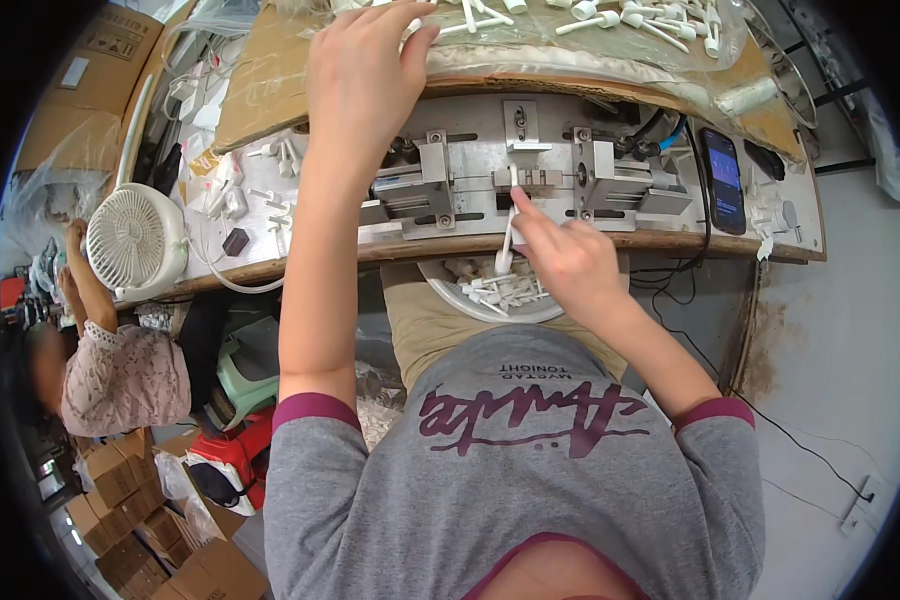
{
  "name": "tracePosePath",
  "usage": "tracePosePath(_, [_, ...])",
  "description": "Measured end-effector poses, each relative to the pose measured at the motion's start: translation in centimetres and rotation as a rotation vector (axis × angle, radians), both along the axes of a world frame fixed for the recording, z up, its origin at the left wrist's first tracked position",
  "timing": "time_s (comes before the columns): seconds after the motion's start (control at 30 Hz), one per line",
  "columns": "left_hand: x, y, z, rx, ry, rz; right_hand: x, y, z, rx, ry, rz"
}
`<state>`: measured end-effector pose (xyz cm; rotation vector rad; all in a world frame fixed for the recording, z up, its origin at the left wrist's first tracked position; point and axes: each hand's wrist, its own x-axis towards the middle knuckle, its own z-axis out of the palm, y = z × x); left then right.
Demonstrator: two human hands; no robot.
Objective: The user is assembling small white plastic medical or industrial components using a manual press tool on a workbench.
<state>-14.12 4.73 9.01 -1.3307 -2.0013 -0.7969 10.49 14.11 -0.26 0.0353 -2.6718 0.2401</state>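
Gray shirt [520, 480] nearest, right grip [568, 258] holds white stick [506, 243].

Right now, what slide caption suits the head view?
Left hand beside white parts, right hand holding another at the jig.

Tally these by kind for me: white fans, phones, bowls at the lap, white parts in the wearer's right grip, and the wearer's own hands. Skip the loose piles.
White fan: 1
Phone: 1
Bowl: 1
White part in right grip: 1
Hands, left hand and right hand: 2
Total: 6
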Motion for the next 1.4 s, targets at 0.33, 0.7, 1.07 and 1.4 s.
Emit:
tracePosePath(0.33, [-1.3,0.8,-0.1,-0.211,-0.113,-0.065,-2.3,0.0,2.1,0.094,-0.133,-0.029])
tracePosePath(0.7, [7.0,-4.0,1.0,0.073,-0.602,-0.226,-18.4,11.4,12.7,-0.166,0.057,-0.388])
tracePosePath(1.07, [13.3,-5.9,-5.5,-0.076,-0.606,-0.269,-22.5,14.2,12.4,0.104,-0.426,0.082])
tracePosePath(1.4, [14.3,-4.0,-10.0,-0.255,-0.178,-0.131,-16.0,14.4,11.1,0.223,0.019,0.112])
